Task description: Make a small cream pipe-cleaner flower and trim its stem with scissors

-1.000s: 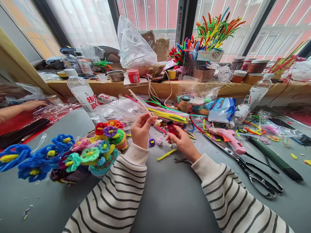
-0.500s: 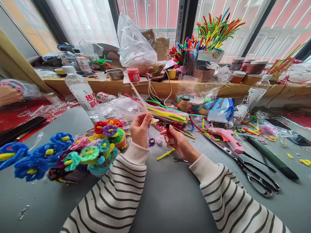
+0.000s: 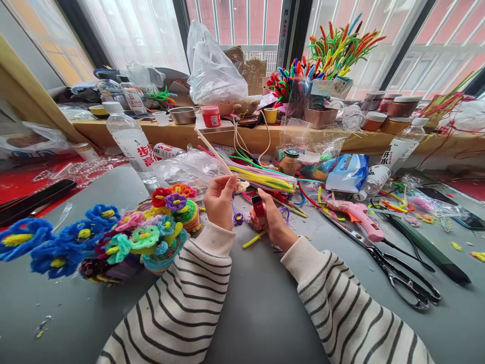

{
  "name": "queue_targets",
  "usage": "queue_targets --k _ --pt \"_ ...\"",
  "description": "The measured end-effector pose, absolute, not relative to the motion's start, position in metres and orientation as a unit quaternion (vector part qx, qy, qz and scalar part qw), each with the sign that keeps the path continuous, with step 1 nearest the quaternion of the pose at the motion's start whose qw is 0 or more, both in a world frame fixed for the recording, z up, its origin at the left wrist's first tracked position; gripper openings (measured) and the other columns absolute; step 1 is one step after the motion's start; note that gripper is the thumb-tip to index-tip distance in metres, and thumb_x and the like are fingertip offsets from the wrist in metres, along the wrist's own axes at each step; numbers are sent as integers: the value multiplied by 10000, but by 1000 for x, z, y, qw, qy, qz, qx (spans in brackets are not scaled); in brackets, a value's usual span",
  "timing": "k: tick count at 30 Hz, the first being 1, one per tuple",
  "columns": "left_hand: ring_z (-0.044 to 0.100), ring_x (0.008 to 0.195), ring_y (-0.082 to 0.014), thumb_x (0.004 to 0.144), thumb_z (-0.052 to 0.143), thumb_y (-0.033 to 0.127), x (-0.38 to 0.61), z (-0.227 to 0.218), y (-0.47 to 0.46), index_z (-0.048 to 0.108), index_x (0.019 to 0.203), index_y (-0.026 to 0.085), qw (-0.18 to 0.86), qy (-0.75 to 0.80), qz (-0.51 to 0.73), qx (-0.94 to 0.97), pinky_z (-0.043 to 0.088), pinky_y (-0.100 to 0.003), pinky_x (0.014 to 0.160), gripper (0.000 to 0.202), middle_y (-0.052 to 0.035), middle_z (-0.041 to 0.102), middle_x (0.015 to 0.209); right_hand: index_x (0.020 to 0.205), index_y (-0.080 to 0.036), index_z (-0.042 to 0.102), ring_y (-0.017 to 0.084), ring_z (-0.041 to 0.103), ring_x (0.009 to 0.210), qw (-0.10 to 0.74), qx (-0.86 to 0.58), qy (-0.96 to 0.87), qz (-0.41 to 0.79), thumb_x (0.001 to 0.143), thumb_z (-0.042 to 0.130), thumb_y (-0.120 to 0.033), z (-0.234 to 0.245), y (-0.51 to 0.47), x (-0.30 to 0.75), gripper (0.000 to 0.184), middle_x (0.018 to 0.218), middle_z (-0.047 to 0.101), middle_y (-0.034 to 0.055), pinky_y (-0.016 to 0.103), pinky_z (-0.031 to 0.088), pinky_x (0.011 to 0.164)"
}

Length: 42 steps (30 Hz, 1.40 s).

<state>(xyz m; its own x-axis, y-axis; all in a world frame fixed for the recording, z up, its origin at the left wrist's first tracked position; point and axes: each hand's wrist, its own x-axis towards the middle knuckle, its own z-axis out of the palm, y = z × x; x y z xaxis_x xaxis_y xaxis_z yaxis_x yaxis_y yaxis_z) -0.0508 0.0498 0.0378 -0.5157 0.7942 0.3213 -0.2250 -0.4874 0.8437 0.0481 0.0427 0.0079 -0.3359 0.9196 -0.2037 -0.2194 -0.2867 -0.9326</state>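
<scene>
Between the thumb and fingers of my left hand (image 3: 220, 198) is a cream pipe cleaner (image 3: 212, 150), its long end slanting up and away to the left. A small cream curled piece (image 3: 242, 186) sticks out on the right side of those fingers. My right hand (image 3: 273, 218) is closed around a red lighter (image 3: 258, 207) with a black top, held upright just right of the cream piece. I cannot make out any flame. Below and between the hands lie a small purple flower (image 3: 238, 219) and a yellow pipe cleaner piece (image 3: 253, 239).
Fuzzy flowers in blue (image 3: 84, 233) and other colours stand left. Behind my hands lies a bundle of pipe cleaners (image 3: 273, 178) beside a jar (image 3: 289, 161). To the right are a pink glue gun (image 3: 359, 217) and large scissors (image 3: 394, 275). A water bottle (image 3: 129, 141) stands back left.
My right hand has moved a little left with the lighter, nearer to the cream piece. The view has shifted slightly. Another person's hand at the far left is gone from sight.
</scene>
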Motion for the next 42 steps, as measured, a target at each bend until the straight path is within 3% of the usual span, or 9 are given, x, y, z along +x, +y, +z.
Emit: queue_targets --k 3,10,22,35,42 --pt "502 555 -46 563 680 269 -52 37 50 597 643 165 307 396 782 371 401 -165 550 155 37 570 596 387 -150 416 59 338 273 427 -381 -416 707 728 308 -608 8 47 43 581 313 377 -28 188 230 323" --pt "492 569 -50 570 673 293 -52 37 50 602 652 165 298 403 790 353 391 -173 567 168 32 572 611 330 -169 318 32 199 216 432 -379 -380 725 667 342 -680 8 53 37 613 259 232 -69 174 96 273" --pt "489 577 -56 553 676 320 -52 35 49 598 644 166 292 421 784 351 377 -183 573 195 35 564 610 355 -183 277 25 135 227 451 -412 -388 690 789 220 -468 14 49 39 523 269 215 -72 166 83 264" --pt "500 582 -54 556 679 298 -51 38 49 589 640 160 305 409 791 337 386 -180 588 186 35 573 608 369 -191 260 31 147 241 444 -438 -389 678 703 290 -666 10 53 46 582 298 204 -72 178 73 268" --pt "507 592 -58 555 677 303 -52 37 49 587 647 164 301 419 787 339 388 -185 597 190 34 578 616 365 -190 246 29 107 244 464 -434 -381 672 742 276 -595 12 57 55 554 291 173 -74 175 46 279"
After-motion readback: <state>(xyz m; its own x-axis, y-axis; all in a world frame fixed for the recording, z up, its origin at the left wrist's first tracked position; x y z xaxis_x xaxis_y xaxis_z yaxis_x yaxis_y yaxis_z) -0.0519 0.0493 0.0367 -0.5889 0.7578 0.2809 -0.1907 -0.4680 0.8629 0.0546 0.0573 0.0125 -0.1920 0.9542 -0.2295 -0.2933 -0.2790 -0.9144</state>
